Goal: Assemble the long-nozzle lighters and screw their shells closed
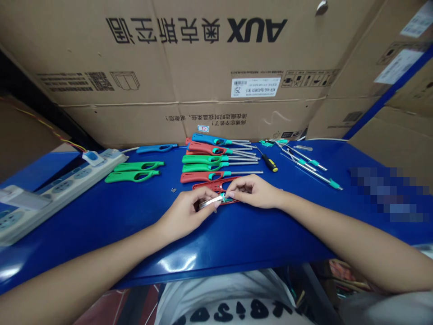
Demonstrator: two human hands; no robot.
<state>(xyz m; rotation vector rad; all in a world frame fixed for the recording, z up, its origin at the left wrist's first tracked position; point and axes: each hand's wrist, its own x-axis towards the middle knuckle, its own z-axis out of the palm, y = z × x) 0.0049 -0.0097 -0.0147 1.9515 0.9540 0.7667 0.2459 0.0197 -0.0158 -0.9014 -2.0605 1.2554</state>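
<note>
My left hand is closed around a slim, pale, shiny piece with a teal end, which looks like a lighter's gas tank. At that teal end the fingertips of my right hand are pinched together; what exactly lies between them is too small to make out. Under and behind both hands lie red lighter shell halves, partly covered by my fingers. Just beyond is a row of assembled stick lighters with metal tubes, among them a red one, a green one and a blue one.
A black-and-yellow screwdriver lies right of the lighters, near metal tubes with teal parts. Green shells, a blue shell and tiny screws lie leftward. A power strip runs along the left; cardboard stands behind.
</note>
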